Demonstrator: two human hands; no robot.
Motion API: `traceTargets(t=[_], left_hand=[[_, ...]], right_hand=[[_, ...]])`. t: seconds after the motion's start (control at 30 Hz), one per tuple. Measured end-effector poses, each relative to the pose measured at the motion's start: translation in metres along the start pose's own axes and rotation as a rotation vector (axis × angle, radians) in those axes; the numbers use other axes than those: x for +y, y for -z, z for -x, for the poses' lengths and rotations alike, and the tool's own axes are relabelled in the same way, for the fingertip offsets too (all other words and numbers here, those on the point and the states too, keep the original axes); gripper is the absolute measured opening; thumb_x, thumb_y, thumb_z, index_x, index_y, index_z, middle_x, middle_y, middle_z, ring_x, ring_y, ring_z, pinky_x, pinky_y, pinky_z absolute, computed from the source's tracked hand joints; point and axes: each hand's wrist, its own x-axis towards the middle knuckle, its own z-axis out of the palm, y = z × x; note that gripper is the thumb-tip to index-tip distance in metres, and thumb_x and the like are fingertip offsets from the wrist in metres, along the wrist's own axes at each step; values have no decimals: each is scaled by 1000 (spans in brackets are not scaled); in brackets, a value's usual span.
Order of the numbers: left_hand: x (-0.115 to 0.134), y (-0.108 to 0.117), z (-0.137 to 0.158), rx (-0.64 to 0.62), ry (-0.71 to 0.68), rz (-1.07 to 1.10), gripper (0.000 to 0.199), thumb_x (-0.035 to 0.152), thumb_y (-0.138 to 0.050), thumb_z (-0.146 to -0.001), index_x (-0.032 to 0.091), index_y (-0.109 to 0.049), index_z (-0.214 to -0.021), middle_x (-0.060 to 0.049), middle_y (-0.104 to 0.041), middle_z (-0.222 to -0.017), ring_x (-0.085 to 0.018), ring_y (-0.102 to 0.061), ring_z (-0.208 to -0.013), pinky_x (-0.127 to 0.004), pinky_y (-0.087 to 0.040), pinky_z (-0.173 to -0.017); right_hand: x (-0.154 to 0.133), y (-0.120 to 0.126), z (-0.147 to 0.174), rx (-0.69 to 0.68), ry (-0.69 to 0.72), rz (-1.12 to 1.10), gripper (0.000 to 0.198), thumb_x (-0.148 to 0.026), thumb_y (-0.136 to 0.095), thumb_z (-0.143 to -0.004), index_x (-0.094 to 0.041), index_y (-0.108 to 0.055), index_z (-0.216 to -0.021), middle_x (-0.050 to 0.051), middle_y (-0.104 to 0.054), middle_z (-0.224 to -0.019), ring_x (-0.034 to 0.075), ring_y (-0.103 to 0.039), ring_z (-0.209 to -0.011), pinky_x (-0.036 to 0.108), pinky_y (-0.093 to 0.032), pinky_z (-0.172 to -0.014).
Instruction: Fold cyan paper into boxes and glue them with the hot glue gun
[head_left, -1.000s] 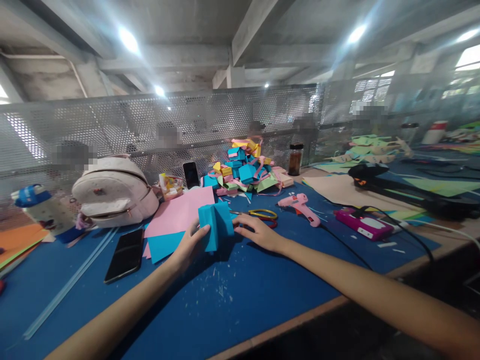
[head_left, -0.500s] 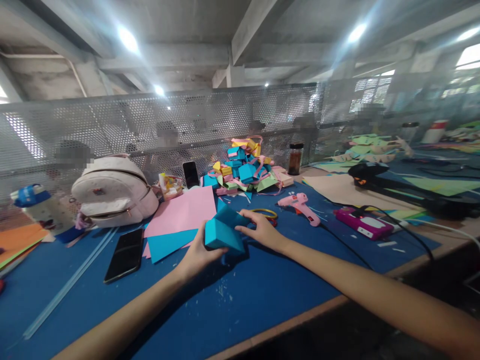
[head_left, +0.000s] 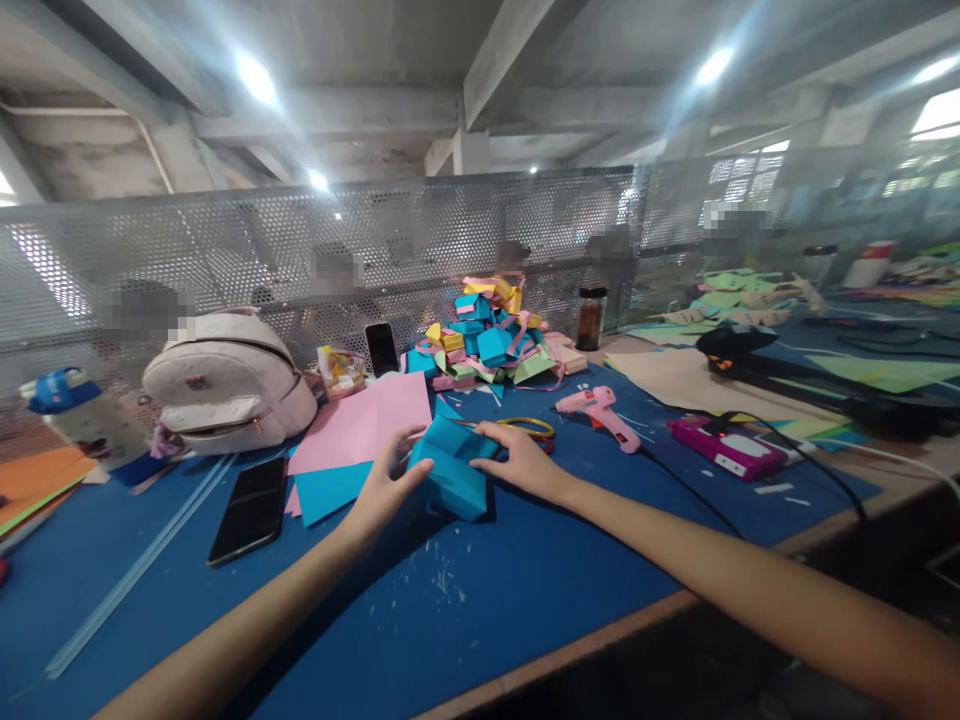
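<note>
Tabletop (head_left: 555,600), flat and blue-covered, is best treated as a backing against which the work can be steadied, with both forearms kept low over it. Pile (head_left: 487,335) of coloured paper shapes is stacked beyond the work, and a forward nudge into it should be avoided. Pink sheet (head_left: 375,425), lying just behind the left hand (head_left: 381,485), ought not to be dragged along by the knuckles. For the blue paper piece (head_left: 454,480), light pressure is judged to be enough: if its walls are squeezed, a box-like form of this kind would probably be buckled, so it should be supported at the corners and turned gradually, with creases kept square. It is located between the two hands, tilted, with its broad face turned towards the wearer; whether the lowest corner is rested on the tabletop cannot be told. At its left corner the left hand is placed, thumb on the near face and fingers towards the upper edge, though how firmly it is gripped cannot be made out. At its right edge the right hand (head_left: 525,463) is pinched on the paper between thumb and forefinger. Behind it, a small pointed flap (head_left: 446,410) is left standing and should be spared any bending.
</note>
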Motion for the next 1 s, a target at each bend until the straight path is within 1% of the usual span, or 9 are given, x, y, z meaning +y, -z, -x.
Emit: traceTargets(t=[0.07, 0.17, 0.33, 0.43, 0.5, 0.63, 0.77, 0.83, 1.0], left_hand=[[4, 2, -2, -4, -4, -6, 36, 41, -63, -85, 24, -58, -117, -9, -66, -121, -31, -60, -114, -45, -48, -96], [8, 2, -2, -15, -14, -16, 34, 39, -67, -82, 21, -64, -111, -8, -69, -116, -31, -61, -112, -41, -48, -95], [1, 1, -1, 25, -17, -21, 29, 36, -69, -81, 21, -66, -106, -6, -71, -107, -28, -63, -103, -36, -51, -86], [-7, 3, -3, 48, -3, -18, 24, 35, -69, -82, 18, -66, -98, -4, -72, -98, -26, -65, -95, -33, -52, -80], [-12, 4, -4, 55, 7, -18, 21, 33, -68, -84, 17, -65, -97, -4, -71, -96, -24, -66, -92, -33, -52, -80], [-23, 8, -4, 53, 33, -24, 25, 30, -61, -91, 14, -61, -111, -7, -65, -110, -22, -65, -94, -40, -54, -81], [-29, 8, -3, 56, 56, -22, 30, 30, -59, -93, 15, -58, -119, -8, -62, -118, -23, -64, -98, -42, -55, -82], [-29, 6, -2, 58, 55, -16, 30, 30, -59, -93, 15, -58, -119, -8, -62, -118, -23, -64, -99, -43, -55, -82], [-26, 5, -2, 39, 45, -14, 30, 30, -59, -93, 16, -58, -120, -9, -61, -120, -24, -63, -101, -44, -54, -84]], right_hand=[[-2, 0, 1, -7, 14, 6, 24, -28, -69, -80, -20, -62, -102, 5, -68, -102, 23, -64, -93, 33, -49, -83], [-3, -1, 1, 3, 13, 11, 29, -29, -70, -80, -19, -61, -105, 7, -68, -104, 23, -64, -89, 33, -49, -80], [-2, -1, 1, 32, -4, 3, 30, -34, -70, -79, -18, -61, -102, 7, -67, -99, 20, -63, -78, 30, -50, -70], [-2, 0, 1, 25, -12, -9, 28, -37, -71, -78, -18, -62, -97, 5, -67, -91, 20, -62, -74, 30, -50, -69], [-3, 0, 1, 7, -17, -20, 29, -40, -71, -79, -18, -63, -95, 5, -67, -89, 20, -62, -74, 30, -50, -69], [-6, -1, 2, -101, -15, -65, 35, -43, -68, -82, -17, -65, -105, 6, -70, -95, 20, -64, -77, 29, -51, -69], [-5, -4, 3, -216, 2, -115, 41, -46, -66, -84, -18, -65, -114, 8, -71, -107, 24, -66, -92, 31, -53, -77], [-3, -6, 3, -225, 3, -124, 41, -46, -64, -86, -17, -65, -115, 9, -70, -110, 25, -66, -95, 33, -53, -80], [1, -5, 1, -190, -5, -123, 37, -43, -60, -89, -16, -65, -115, 8, -71, -104, 22, -65, -85, 32, -52, -75]])
